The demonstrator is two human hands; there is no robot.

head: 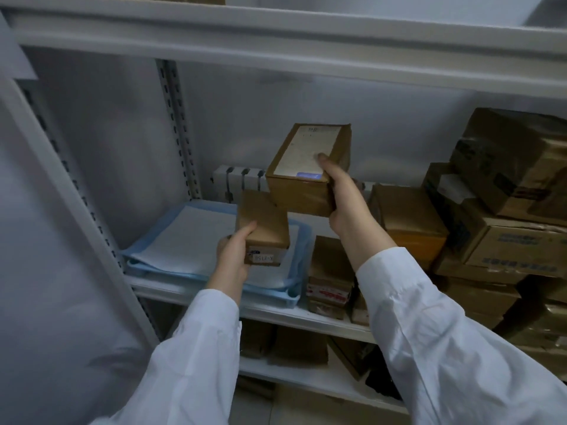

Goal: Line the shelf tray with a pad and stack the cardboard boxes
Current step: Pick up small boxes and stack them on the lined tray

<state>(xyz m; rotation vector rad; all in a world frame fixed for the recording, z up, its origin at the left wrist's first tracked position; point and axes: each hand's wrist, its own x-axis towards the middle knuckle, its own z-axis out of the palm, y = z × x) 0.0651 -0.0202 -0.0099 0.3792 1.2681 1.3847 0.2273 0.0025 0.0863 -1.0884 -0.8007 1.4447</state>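
Note:
A light blue tray (144,266) sits on the left of the middle shelf, lined with a white pad with blue edges (190,237). My left hand (231,257) grips a small brown cardboard box (264,223) by its near end, above the tray's right part. My right hand (343,200) holds a larger cardboard box (306,167) with a white label on top, raised higher, just right of and behind the small box. Both sleeves are white.
Several cardboard boxes (405,219) are piled on the right of the shelf, with taller stacks (506,167) at the far right. Small boxes (329,286) stand right beside the tray. A white object (236,179) lies at the back wall. More boxes (297,345) sit on the shelf below.

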